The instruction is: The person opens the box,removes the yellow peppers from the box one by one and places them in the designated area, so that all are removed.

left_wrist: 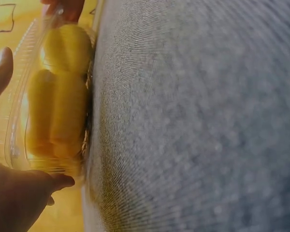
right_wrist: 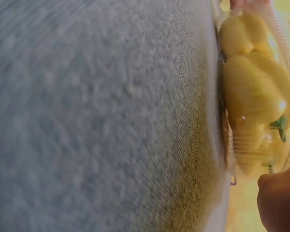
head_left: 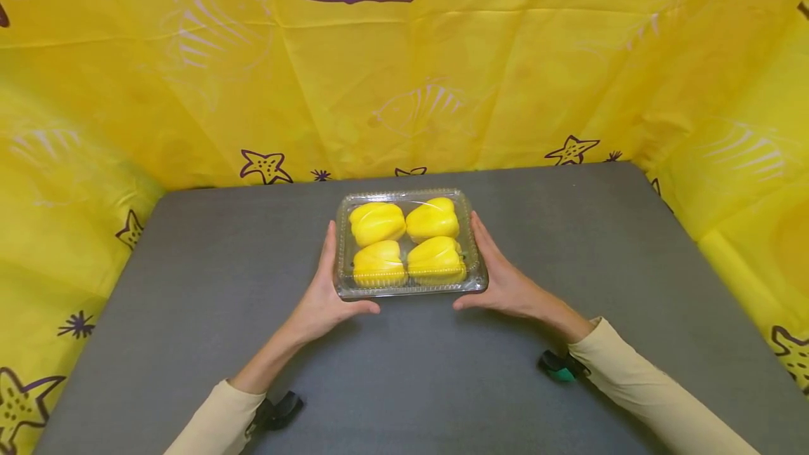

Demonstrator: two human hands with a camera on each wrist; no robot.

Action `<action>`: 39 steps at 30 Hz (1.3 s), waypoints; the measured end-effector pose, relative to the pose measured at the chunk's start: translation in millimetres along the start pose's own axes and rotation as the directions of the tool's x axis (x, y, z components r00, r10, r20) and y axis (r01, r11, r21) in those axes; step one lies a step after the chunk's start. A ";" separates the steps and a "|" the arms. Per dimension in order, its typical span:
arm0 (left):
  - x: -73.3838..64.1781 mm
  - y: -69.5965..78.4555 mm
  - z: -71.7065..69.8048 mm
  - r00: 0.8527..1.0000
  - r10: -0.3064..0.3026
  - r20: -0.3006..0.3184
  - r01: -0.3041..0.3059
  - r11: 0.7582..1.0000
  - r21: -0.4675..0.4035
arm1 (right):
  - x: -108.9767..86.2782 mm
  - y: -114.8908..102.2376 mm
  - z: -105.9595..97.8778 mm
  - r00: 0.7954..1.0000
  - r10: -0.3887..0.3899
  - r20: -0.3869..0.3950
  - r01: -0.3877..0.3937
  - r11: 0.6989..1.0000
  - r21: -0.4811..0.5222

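A clear plastic clamshell container (head_left: 411, 292) is held between both hands at the middle of the table, its ribbed lid over several yellow bell peppers (head_left: 436, 258). The left hand (head_left: 325, 307) grips its left side, fingers along the wall and thumb towards the near edge. On the opposite side the right hand (head_left: 502, 286) holds the container in the same way. Low over the grey surface, the container (left_wrist: 19, 140) shows its near side in the left wrist view. Green bits of stem (right_wrist: 279, 124) show through the plastic in the right wrist view.
The table (head_left: 208, 286) has a dark grey covering. A yellow cloth backdrop (head_left: 341, 90) printed with starfish and fish stands behind it and along both sides. Dark wrist mounts (head_left: 284, 411) sit below the beige sleeves (head_left: 645, 378).
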State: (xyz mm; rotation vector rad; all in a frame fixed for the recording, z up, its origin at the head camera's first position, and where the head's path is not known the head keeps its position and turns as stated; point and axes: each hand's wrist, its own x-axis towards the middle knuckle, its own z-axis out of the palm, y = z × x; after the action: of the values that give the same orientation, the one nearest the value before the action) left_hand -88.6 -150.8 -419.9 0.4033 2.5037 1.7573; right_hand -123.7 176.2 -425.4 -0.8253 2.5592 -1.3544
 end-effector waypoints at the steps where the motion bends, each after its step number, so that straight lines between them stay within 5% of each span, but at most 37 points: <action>1: 0.5 0.1 0.5 1.000 0.001 -0.002 -0.001 1.000 0.007 | 0.3 0.0 0.8 1.000 0.001 -0.008 -0.001 1.000 0.007; 11: -0.1 33.4 3.9 1.000 -0.003 0.014 0.002 1.000 0.026 | 2.7 -5.2 9.8 0.994 -0.007 -0.106 0.015 0.998 0.069; 20: 6.2 4.0 9.0 0.998 0.041 -0.041 -0.038 0.998 0.057 | 4.1 -4.0 14.2 0.990 -0.005 -0.141 0.015 0.997 0.075; 39: 6.6 3.3 18.5 0.983 0.036 -0.179 -0.013 0.992 0.127 | 8.3 -11.1 21.3 0.983 0.042 -0.181 -0.026 0.996 0.089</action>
State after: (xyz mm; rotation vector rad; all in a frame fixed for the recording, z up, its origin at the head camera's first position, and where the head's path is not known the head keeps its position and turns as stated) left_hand -90.7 -131.2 -422.6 0.2936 2.7561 1.7228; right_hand -118.6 151.4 -428.0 -0.6678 2.6122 -1.5858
